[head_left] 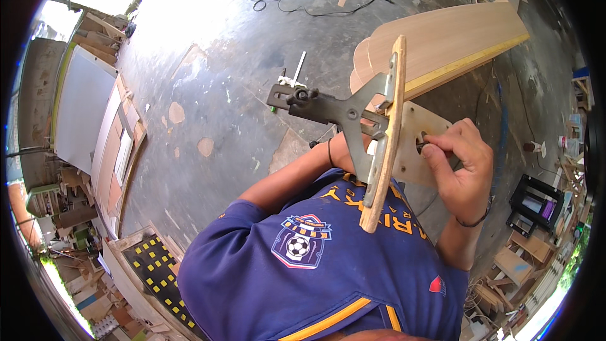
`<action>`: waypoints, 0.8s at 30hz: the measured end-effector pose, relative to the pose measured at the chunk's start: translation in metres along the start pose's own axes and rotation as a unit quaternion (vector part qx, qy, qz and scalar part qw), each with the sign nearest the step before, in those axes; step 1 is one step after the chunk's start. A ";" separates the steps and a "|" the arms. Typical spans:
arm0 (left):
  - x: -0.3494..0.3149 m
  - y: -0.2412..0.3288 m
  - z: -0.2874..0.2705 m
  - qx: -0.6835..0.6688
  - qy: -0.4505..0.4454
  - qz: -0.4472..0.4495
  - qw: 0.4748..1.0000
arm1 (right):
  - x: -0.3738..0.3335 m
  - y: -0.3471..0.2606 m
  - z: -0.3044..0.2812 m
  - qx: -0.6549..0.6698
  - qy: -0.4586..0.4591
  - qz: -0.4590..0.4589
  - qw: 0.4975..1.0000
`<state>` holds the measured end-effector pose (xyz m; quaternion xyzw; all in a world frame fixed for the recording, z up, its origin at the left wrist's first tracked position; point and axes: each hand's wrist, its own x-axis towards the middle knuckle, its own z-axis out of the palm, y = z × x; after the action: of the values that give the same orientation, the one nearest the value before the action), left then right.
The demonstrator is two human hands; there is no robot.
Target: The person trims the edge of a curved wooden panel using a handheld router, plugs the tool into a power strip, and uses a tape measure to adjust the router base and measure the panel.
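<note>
And here, right of centre, the board's near-upright length is flanked on its right by the right hand, a dark piece pinched in its grip, while the left hand's grip, hidden by the bracket, can't be told.

One short-sleeved jersey, dark blue-purple; yellow-orange lettering across the front, partly hidden; one shield-shaped crest, white-edged, bearing a black-and-white football; one small red emblem; yellow-orange stripes near the lower edge. Left wrist: thin dark band. Right hand: bare; dark wristband.
</note>
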<state>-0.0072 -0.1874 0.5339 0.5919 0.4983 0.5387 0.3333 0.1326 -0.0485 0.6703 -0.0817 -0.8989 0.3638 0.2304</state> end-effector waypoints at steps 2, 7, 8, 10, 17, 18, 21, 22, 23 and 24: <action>-0.005 -0.003 0.003 0.011 0.015 0.009 1.000 | -0.003 0.001 0.001 0.002 0.004 0.003 1.000; -0.014 -0.017 0.010 -0.024 0.041 -0.033 0.998 | -0.001 0.003 0.007 0.009 -0.003 0.000 1.000; -0.017 -0.020 0.012 -0.037 0.046 -0.047 0.997 | -0.001 0.002 0.009 0.009 -0.005 0.002 1.000; -0.024 -0.016 0.019 -0.124 0.053 -0.090 0.987 | -0.004 0.004 0.011 0.007 -0.009 0.000 1.000; -0.024 0.003 0.023 -0.062 0.042 -0.136 0.988 | -0.015 0.009 0.013 0.014 -0.007 -0.006 1.000; -0.025 0.002 0.024 -0.069 0.034 -0.149 0.986 | -0.017 0.010 0.013 0.012 -0.007 -0.006 1.000; -0.030 0.008 0.025 -0.030 0.017 -0.166 0.986 | -0.022 0.012 0.012 0.029 -0.002 -0.019 0.999; -0.031 0.010 0.030 -0.056 0.023 -0.185 0.981 | -0.025 0.012 0.011 0.030 -0.003 -0.020 0.999; -0.030 0.015 0.032 -0.054 0.008 -0.199 0.978 | -0.028 0.011 0.009 0.030 -0.004 -0.020 0.999; -0.028 0.020 0.032 -0.052 -0.007 -0.212 0.976 | -0.031 0.010 0.007 0.031 -0.005 -0.021 0.999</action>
<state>0.0309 -0.2153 0.5378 0.4578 0.5815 0.4770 0.4740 0.1566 -0.0553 0.6481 -0.0540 -0.8899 0.3866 0.2361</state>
